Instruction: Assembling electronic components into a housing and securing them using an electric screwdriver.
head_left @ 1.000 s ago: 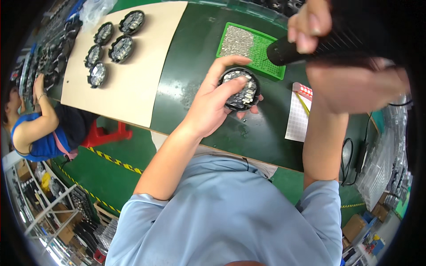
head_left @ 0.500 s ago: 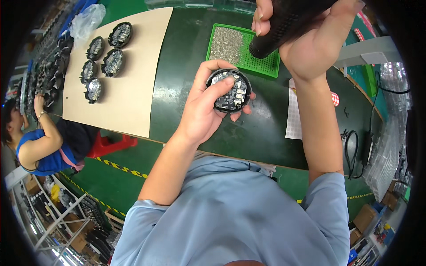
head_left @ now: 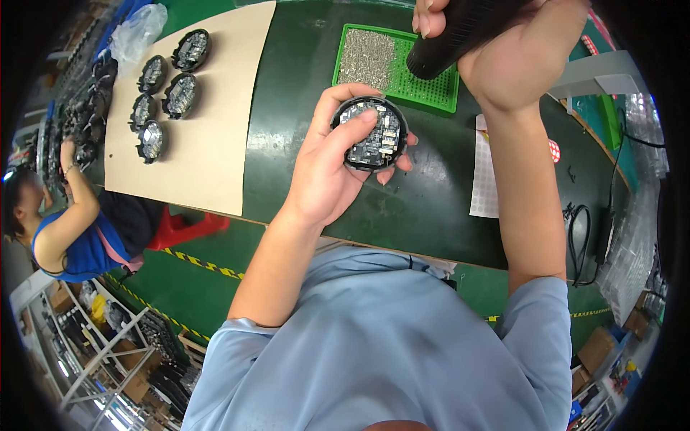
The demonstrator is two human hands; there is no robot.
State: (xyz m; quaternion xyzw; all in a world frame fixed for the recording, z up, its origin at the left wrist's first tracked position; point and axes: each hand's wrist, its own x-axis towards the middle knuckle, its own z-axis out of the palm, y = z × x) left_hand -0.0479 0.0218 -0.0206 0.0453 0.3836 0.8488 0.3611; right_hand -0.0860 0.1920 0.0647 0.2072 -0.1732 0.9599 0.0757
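Note:
My left hand (head_left: 327,154) is wrapped round a round black housing with a circuit board (head_left: 377,140) set in it, the thumb pressed on the board. The board faces up and carries several white connectors. Up and to the right, my right hand (head_left: 507,68) grips a thick black electric screwdriver (head_left: 460,36), whose upper end runs out of view. Its lower end is over the perforated right half of a green tray (head_left: 445,104); whether it touches cannot be made out. Small silver screws (head_left: 365,59) fill the tray's left part.
Several similar round housings (head_left: 180,95) stand on a beige board (head_left: 215,165) at the left. A sheet of round stickers (head_left: 485,179) lies below my right forearm, near a black cable (head_left: 578,244). A person in blue (head_left: 79,230) works at the far left beside a red stool (head_left: 187,228).
Both hands keep their grips. The view has shifted slightly, and the tray sits a little higher and further right in the picture. The screwdriver's lower end stays over the tray.

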